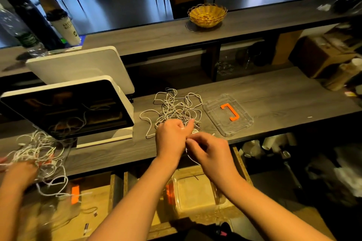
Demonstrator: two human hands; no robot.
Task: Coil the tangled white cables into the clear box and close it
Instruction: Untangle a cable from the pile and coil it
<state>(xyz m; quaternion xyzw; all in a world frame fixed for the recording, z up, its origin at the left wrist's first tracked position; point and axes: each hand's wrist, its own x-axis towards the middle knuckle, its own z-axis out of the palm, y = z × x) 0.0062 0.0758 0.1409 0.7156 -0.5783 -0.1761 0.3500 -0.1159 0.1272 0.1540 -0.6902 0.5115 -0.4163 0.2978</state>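
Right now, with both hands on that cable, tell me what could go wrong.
1. The left hand and right hand pinch one strand near the counter edge; pulling could tighten the white cable tangle into knots instead of freeing it.
2. A loop already hangs below the edge, so dragged cable may slide off.
3. The clear lid with the orange handle lies right beside the tangle; a swept strand could catch it and shove it.

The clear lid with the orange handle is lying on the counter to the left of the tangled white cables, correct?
Not quite. The head view shows the clear lid with the orange handle lying on the counter to the right of the tangled white cables, not the left.
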